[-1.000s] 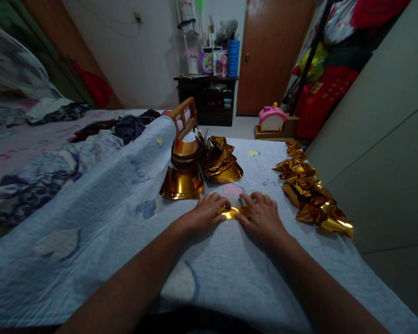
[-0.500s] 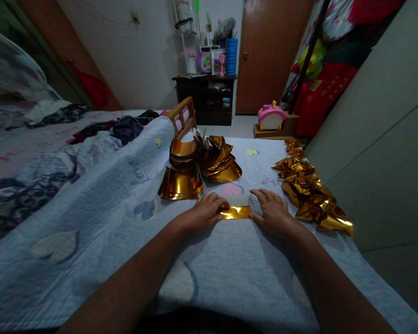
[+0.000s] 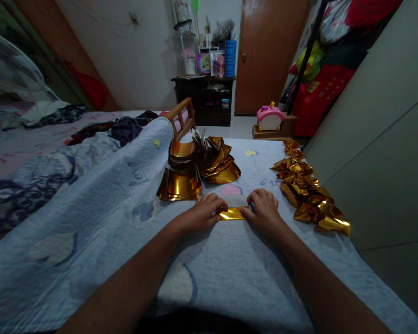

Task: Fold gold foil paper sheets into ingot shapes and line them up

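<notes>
A sheet of gold foil paper lies on the bedspread, its near edge folded into a shiny strip with the pale back showing beyond. My left hand pinches the strip's left end, fingers curled. At the right end my right hand has its thumb on the gold strip and its fingers bent down at the sheet's edge. Beyond my left hand stand stacks of gold foil sheets, curved and fanned out. To the right of my right hand runs a row of folded gold foil pieces.
The light blue bedspread with heart shapes covers the surface. A small wooden rail stands behind the stacks. Rumpled bedding lies to the left. A pale cabinet side borders the right. A pink toy sits beyond the far edge.
My right hand has moved slightly left, and its spread fingers have curled in onto the strip's right end. My left hand keeps its hold on the left end.
</notes>
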{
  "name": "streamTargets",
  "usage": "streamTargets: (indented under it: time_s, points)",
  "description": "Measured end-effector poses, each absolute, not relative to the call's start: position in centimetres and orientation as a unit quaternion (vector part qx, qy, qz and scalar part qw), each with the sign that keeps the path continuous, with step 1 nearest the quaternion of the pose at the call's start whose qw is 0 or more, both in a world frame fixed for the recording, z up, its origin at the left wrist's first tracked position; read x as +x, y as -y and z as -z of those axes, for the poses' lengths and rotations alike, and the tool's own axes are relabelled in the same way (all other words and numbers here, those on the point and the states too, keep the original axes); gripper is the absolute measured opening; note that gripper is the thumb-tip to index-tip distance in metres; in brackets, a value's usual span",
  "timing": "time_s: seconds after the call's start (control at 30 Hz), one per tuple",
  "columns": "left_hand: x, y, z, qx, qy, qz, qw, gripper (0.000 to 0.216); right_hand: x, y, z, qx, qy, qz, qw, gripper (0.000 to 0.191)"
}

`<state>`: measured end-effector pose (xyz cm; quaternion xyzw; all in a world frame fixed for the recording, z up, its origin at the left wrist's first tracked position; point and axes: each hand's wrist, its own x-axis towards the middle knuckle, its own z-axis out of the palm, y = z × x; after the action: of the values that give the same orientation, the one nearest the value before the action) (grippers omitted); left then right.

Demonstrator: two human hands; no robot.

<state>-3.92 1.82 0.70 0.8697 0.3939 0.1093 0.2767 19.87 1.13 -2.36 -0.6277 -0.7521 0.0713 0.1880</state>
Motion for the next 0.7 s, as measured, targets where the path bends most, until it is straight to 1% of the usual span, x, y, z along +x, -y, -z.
streamTargets:
  time_s: [0.13,0.27,0.33,0.47,0.53,0.63,0.7]
  points:
    - [-3.8,-1.7,-0.8,0.859,-0.407,-0.135,0.28,0.034,20.0,-1.2,2.4,-0.628,0.745,-0.105,0.2,0.012]
    - [-3.7,-1.6,-0.8,0.849,-0.418,-0.145,0.288,0.044,20.0,-1.1,2.0,-0.621,0.742,-0.138,0.212,0.011]
    - [-3.7,-1.6,-0.7,0.848,-0.418,-0.146,0.29,0.047,19.9,-1.1,1.7,-0.623,0.738,-0.153,0.207,0.015]
    - [-3.8,-1.6,-0.5,0.845,-0.421,-0.154,0.291,0.051,19.8,-1.1,1.3,-0.625,0.739,-0.166,0.191,0.031]
    - [-3.8,-1.6,-0.5,0.843,-0.422,-0.16,0.293,0.053,19.9,-1.0,1.2,-0.62,0.746,-0.166,0.178,0.026]
    - [-3.8,-1.6,-0.4,0.841,-0.422,-0.165,0.296,0.055,20.0,-0.9,1.2,-0.611,0.762,-0.151,0.156,0.012]
    - [-3.8,-1.7,-0.3,0.84,-0.421,-0.171,0.297,0.058,20.0,-0.8,1.2,-0.606,0.769,-0.137,0.152,0.01]
